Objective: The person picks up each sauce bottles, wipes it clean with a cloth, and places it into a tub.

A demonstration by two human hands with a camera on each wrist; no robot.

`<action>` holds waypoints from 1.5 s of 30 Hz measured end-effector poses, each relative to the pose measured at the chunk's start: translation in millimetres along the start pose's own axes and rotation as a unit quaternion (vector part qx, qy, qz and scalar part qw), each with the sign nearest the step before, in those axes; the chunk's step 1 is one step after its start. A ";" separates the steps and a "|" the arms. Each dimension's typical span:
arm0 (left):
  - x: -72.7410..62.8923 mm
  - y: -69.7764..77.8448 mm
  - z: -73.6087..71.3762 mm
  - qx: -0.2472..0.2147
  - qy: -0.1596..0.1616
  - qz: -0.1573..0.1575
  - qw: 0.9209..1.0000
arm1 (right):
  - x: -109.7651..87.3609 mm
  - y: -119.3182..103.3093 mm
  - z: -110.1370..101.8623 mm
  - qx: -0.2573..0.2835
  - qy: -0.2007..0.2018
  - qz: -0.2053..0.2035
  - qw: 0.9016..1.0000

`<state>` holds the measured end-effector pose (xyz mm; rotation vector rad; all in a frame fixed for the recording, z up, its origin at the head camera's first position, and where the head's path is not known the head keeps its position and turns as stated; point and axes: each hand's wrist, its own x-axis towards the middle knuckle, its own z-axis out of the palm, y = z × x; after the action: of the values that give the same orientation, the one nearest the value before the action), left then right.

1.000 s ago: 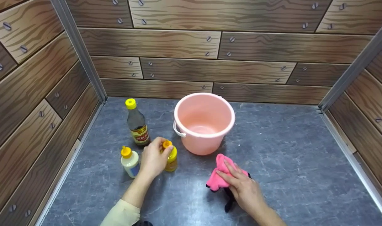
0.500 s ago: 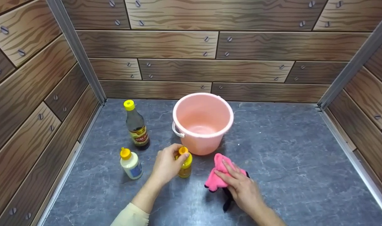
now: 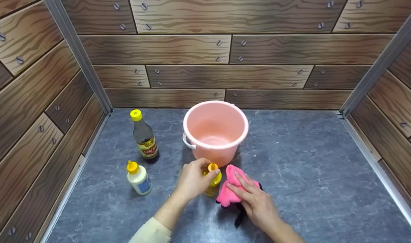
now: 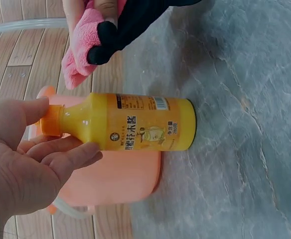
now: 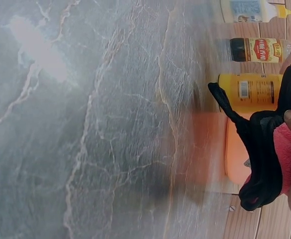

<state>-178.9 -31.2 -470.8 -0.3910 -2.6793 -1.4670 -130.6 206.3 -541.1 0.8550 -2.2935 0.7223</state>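
Note:
My left hand (image 3: 194,179) pinches a yellow squeeze bottle (image 4: 140,122) by its orange cap and neck, thumb on one side and fingers on the other. The bottle stands upright in front of the pink bucket (image 3: 214,156); whether its base touches the tabletop, I cannot tell. Just right of it, my right hand (image 3: 259,206) grips a pink plush cloth (image 3: 233,193) with black edging and a dangling black strap (image 5: 230,107). In the right wrist view the thumb lies against the cloth, and the cloth partly covers the yellow bottle.
A dark sauce bottle (image 3: 147,145) with a yellow cap stands at the left. Nearer the front is a white bottle (image 3: 140,180) with an orange nozzle cap. The bucket's white handle (image 3: 188,143) hangs at its left. Wood-patterned walls (image 3: 188,49) enclose the grey marbled tabletop (image 3: 303,162).
My left hand has carried the yellow bottle rightward, from beside the white bottle to right next to the pink cloth. The right hand keeps its hold with little movement. The head view shifts slightly.

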 end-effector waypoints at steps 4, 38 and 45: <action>2.1 1.8 0.4 -0.011 -0.013 -0.003 1.000 | 0.9 -1.6 2.7 0.001 -0.001 -0.007 1.000; 14.2 5.1 -10.0 -0.029 -0.068 -0.026 0.997 | 15.6 -7.1 36.3 0.033 0.013 -0.026 0.999; 13.7 4.1 -10.5 -0.034 -0.068 -0.024 0.997 | 13.8 -4.0 41.4 0.025 0.030 -0.038 0.998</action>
<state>-191.8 -35.3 -459.3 -0.4494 -2.7657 -1.6057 -149.9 171.3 -559.1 0.9270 -2.1854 0.7649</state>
